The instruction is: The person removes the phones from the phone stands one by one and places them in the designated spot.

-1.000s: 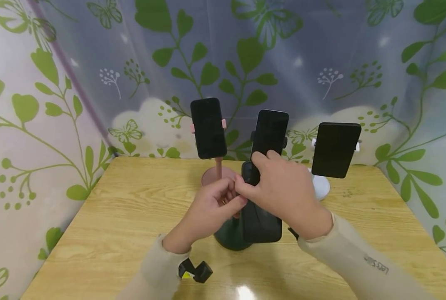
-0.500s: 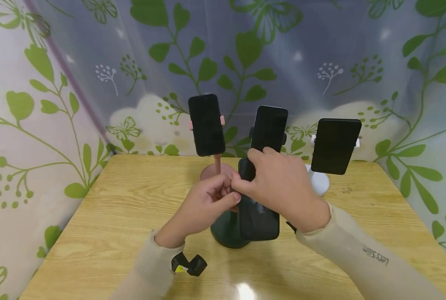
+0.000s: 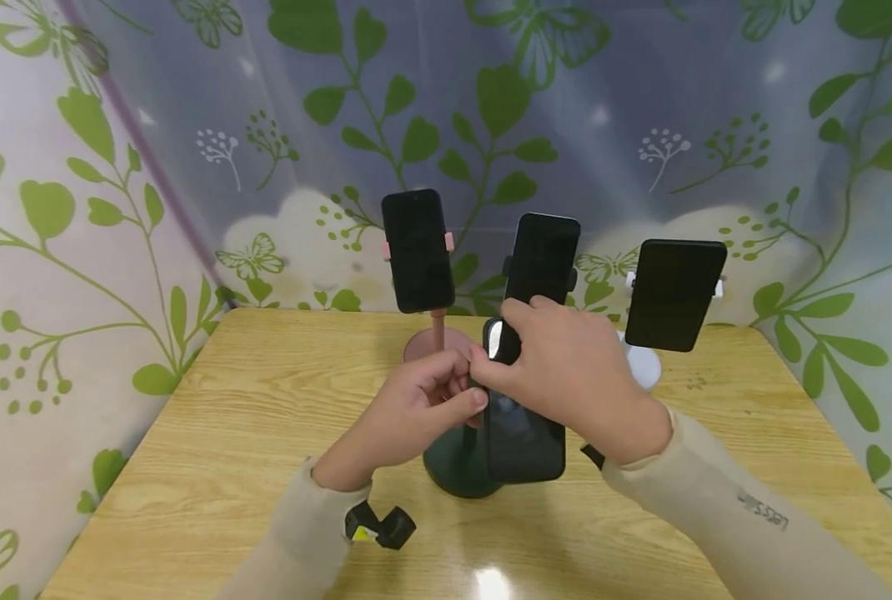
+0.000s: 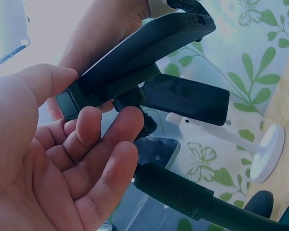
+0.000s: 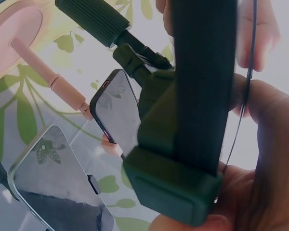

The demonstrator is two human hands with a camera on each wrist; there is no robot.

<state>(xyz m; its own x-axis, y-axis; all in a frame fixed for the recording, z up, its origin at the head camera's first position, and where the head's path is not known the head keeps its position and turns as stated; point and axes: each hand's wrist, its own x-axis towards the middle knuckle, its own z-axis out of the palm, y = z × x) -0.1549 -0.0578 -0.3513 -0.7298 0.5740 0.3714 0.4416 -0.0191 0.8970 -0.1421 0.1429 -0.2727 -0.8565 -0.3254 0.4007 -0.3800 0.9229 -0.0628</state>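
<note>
A black phone sits in a dark green stand, its clamp visible in the left wrist view. My left hand pinches the phone's left edge at the clamp, thumb in front and fingers curled behind. My right hand reaches across the upper screen, thumb tip beside the left fingers. In the right wrist view, a thin screen film appears edge-on as a dark line, apart from the phone and running down between the right fingers. The right hand hides much of the screen, and its exact grip is partly hidden.
Behind stand a phone in a pink stand, another phone in a black holder, and a third phone in a white stand. The wooden table meets a patterned cloth at the back.
Both hands keep nearly the same places at the phone. A bright reflection has appeared near the top of its screen. The head view has shifted slightly.
</note>
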